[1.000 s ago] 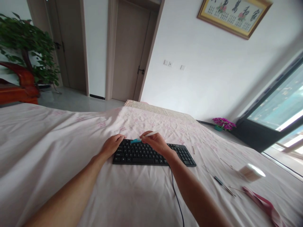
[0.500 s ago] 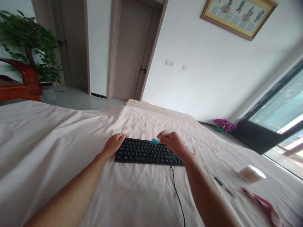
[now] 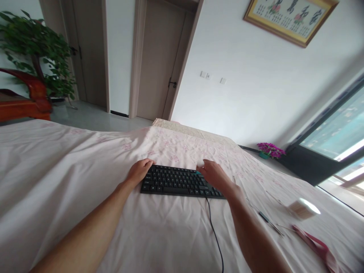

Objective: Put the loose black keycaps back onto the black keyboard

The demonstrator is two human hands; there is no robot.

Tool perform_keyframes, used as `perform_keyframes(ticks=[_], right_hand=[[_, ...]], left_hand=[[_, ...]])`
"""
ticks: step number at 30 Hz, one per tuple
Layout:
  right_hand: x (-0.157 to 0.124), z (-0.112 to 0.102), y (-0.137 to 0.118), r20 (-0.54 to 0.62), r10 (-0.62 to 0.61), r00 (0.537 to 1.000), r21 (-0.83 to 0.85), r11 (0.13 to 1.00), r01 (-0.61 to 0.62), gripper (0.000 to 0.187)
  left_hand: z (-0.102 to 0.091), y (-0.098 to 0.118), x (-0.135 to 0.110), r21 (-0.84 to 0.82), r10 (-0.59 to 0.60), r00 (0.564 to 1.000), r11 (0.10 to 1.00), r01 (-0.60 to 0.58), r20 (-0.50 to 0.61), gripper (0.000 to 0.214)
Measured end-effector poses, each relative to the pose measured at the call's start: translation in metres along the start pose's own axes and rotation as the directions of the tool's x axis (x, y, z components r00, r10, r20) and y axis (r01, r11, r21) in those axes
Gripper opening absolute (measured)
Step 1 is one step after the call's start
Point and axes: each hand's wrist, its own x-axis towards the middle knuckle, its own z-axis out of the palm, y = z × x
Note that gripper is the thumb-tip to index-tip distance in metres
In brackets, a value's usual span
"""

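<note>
A black keyboard (image 3: 173, 181) lies on the pink-white sheet, its cord running toward me. My left hand (image 3: 141, 169) is closed on the keyboard's upper left corner, thumb along the edge. Over the upper right part of the keys, my right hand (image 3: 212, 172) is closed around a small white-and-blue brush (image 3: 200, 163). Of this brush, a bit of white handle and a sliver of the blue head (image 3: 196, 172) show; the fingers hide the rest. My right hand and wrist cover part of the keyboard's right end.
On the sheet to the right lie a thin pen-like tool (image 3: 269, 222), a clear round tub of cotton swabs (image 3: 303, 209) and a pink strap (image 3: 314, 240). The black cord (image 3: 214, 231) trails toward me. Beyond the bed are a door (image 3: 159, 57) and purple flowers (image 3: 270, 149).
My right hand has shifted right along the upper keys with the brush, and its blue head shows less now. My left hand stays on the keyboard's corner. The view has shifted slightly.
</note>
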Motion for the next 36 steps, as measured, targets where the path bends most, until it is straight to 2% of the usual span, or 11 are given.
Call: perform_keyframes(ticks=[3, 6, 9, 13, 16, 19, 23, 27, 31, 33, 36], right_hand=[[-0.008, -0.014, 0.006, -0.071, 0.109, 0.992, -0.087, 0.99, -0.115, 0.023], [-0.008, -0.004, -0.01, -0.076, 0.062, 0.995, 0.256, 0.966, -0.041, 0.034], [0.001, 0.022, -0.037, -0.089, -0.04, 0.995, 0.658, 0.748, 0.089, 0.033], [0.013, 0.051, -0.06, -0.014, -0.117, 0.993, 0.832, 0.55, 0.077, 0.029], [0.013, 0.048, -0.054, 0.093, -0.16, 0.983, 0.728, 0.684, 0.043, 0.029], [0.006, 0.024, -0.035, 0.077, -0.086, 0.993, 0.261, 0.963, 0.063, 0.026], [-0.004, -0.006, -0.02, -0.018, 0.065, 0.998, -0.212, 0.975, -0.068, 0.018], [-0.006, 0.003, -0.036, -0.062, 0.001, 0.998, 0.234, 0.972, 0.014, 0.031], [-0.003, 0.031, -0.064, -0.021, -0.125, 0.992, 0.679, 0.726, 0.106, 0.032], [-0.003, 0.037, -0.072, 0.018, -0.178, 0.984, 0.702, 0.703, 0.115, 0.029], [-0.006, 0.03, -0.069, 0.065, -0.191, 0.98, 0.494, 0.859, 0.135, 0.026]], left_hand=[[0.001, -0.001, 0.001, 0.001, 0.003, 1.0, 1.0, -0.003, 0.001, 0.037], [0.001, -0.001, 0.0, 0.013, 0.013, 1.0, 1.0, -0.013, 0.003, 0.037], [0.0, 0.001, -0.001, 0.017, 0.024, 1.0, 1.0, -0.025, 0.007, 0.038], [-0.002, 0.003, -0.003, 0.009, 0.014, 1.0, 1.0, -0.015, 0.018, 0.038], [-0.004, 0.005, -0.005, 0.008, 0.008, 1.0, 1.0, -0.008, 0.026, 0.038], [-0.005, 0.006, -0.005, 0.009, 0.001, 1.0, 1.0, -0.001, 0.03, 0.038], [-0.005, 0.008, -0.006, 0.005, -0.008, 1.0, 1.0, 0.008, 0.021, 0.037], [-0.005, 0.007, -0.006, 0.014, -0.004, 1.0, 1.0, 0.003, 0.022, 0.037], [-0.004, 0.005, -0.006, 0.009, 0.017, 1.0, 1.0, -0.017, 0.011, 0.037], [-0.004, 0.005, -0.006, 0.008, 0.019, 1.0, 1.0, -0.019, 0.008, 0.037], [-0.005, 0.006, -0.005, 0.01, 0.011, 1.0, 1.0, -0.011, 0.015, 0.038]])
